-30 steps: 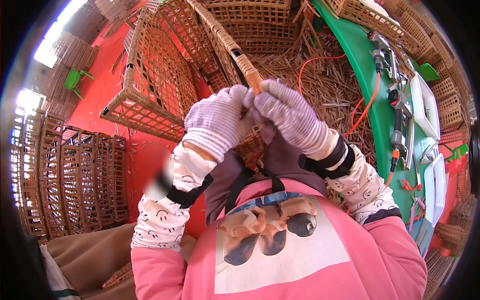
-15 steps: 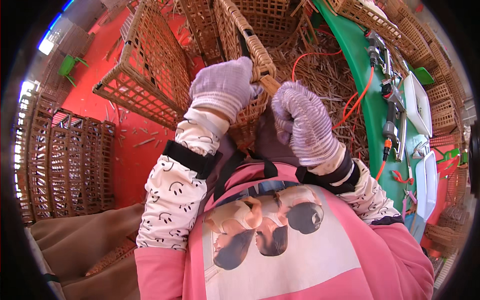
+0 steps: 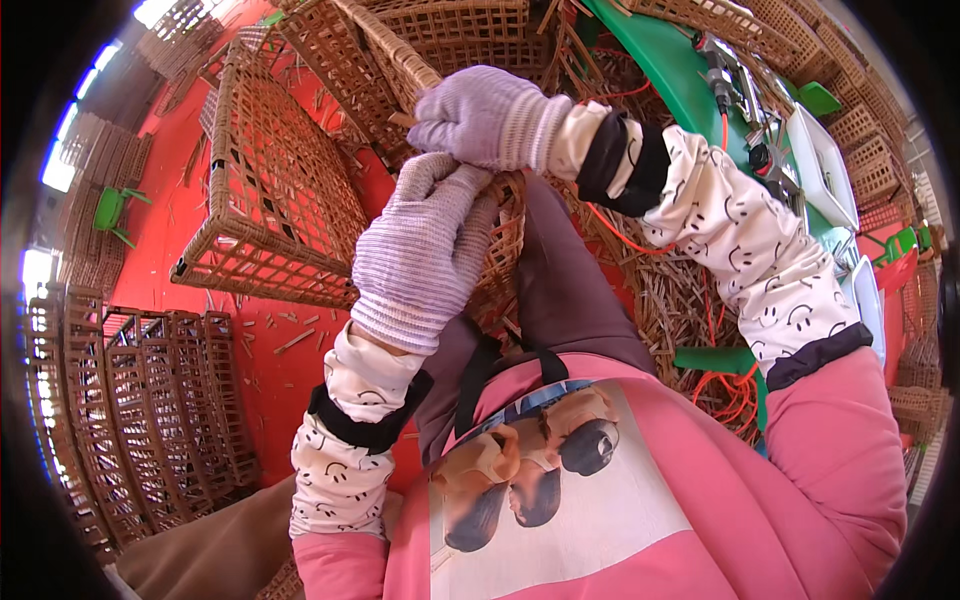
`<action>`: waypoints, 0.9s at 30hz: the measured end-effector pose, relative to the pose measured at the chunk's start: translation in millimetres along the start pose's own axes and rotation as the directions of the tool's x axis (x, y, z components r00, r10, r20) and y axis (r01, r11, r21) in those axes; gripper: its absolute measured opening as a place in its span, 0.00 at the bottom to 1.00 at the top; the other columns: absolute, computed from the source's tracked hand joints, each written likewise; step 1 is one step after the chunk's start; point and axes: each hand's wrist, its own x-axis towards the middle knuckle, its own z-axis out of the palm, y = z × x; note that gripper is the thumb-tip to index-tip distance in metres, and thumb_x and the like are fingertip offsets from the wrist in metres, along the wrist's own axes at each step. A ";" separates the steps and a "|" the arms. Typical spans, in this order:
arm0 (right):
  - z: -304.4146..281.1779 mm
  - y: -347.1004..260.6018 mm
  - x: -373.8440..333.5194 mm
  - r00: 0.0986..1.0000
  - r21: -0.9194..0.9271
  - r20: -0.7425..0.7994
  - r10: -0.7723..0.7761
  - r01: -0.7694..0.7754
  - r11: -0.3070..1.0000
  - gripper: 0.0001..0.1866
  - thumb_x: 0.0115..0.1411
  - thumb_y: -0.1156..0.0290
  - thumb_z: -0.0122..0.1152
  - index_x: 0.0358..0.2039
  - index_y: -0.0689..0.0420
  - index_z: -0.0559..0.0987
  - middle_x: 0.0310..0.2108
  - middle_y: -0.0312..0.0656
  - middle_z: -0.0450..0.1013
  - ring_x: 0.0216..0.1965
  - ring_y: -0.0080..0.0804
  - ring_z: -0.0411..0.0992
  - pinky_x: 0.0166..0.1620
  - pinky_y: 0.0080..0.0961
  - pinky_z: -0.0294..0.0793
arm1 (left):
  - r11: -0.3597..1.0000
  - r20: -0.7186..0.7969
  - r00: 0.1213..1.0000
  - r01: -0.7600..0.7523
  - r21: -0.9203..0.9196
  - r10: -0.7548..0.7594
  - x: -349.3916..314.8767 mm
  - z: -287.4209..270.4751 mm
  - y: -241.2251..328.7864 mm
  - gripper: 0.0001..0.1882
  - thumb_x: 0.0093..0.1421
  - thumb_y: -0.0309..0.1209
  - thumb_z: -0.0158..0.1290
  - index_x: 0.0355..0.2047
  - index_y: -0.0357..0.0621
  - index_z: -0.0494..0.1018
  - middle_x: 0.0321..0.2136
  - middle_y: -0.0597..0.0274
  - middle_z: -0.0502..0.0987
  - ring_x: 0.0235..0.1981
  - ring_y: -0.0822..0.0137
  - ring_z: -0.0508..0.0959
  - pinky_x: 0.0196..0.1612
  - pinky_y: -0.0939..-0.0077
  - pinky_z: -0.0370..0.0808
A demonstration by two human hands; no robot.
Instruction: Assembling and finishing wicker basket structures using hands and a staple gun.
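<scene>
A brown woven basket [image 3: 388,48] stands between my knees, its thick wrapped rim running away from me. My left hand [image 3: 415,255], in a striped lilac knit glove, is closed around the near corner of the basket's rim. Just beyond, my right hand [image 3: 485,118], gloved alike, reaches across and is closed at the same rim, touching the left fingers. A short tan end of a flat strip [image 3: 401,119] pokes out beside the right fingers. The gloves hide the rim corner and most of the strip.
Another open woven basket [image 3: 275,190] leans at the left on the red floor [image 3: 165,260]. Stacked woven baskets [image 3: 150,400] stand nearer left. To the right, a green table [image 3: 655,60] carries power tools and a white tray [image 3: 822,165]; strip scraps and orange cords lie below.
My right hand has swung from the right side of the rim over to its left, across the basket. The left hand has shifted nearer to me, and the view has turned slightly.
</scene>
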 end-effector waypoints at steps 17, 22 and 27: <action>65.8 -14.6 -150.9 0.807 0.706 -0.330 0.490 -0.134 0.695 0.11 0.54 0.67 0.56 0.34 0.60 0.76 0.25 0.44 0.73 0.27 0.30 0.70 0.34 0.22 0.69 | 0.929 0.539 0.788 -0.109 -0.353 0.297 42.5 5.7 -45.0 0.13 0.53 0.34 0.47 0.27 0.35 0.72 0.20 0.52 0.74 0.22 0.62 0.76 0.27 0.72 0.73; 73.1 -33.8 -143.6 0.809 0.723 -0.298 0.507 -0.155 0.673 0.14 0.54 0.66 0.56 0.39 0.61 0.74 0.26 0.46 0.73 0.29 0.33 0.72 0.35 0.25 0.70 | 0.698 0.721 0.682 0.575 -0.426 -0.122 43.2 5.1 -32.5 0.08 0.49 0.23 0.52 0.32 0.38 0.72 0.26 0.60 0.73 0.29 0.69 0.73 0.32 0.75 0.71; 77.4 -30.1 -127.5 0.806 0.876 -0.156 0.571 -0.154 0.457 0.16 0.53 0.64 0.57 0.36 0.64 0.74 0.25 0.43 0.73 0.27 0.30 0.71 0.34 0.26 0.71 | 0.922 0.610 0.781 0.127 -0.366 0.135 42.6 6.3 -38.4 0.07 0.48 0.24 0.53 0.30 0.39 0.71 0.24 0.60 0.72 0.25 0.71 0.72 0.30 0.75 0.71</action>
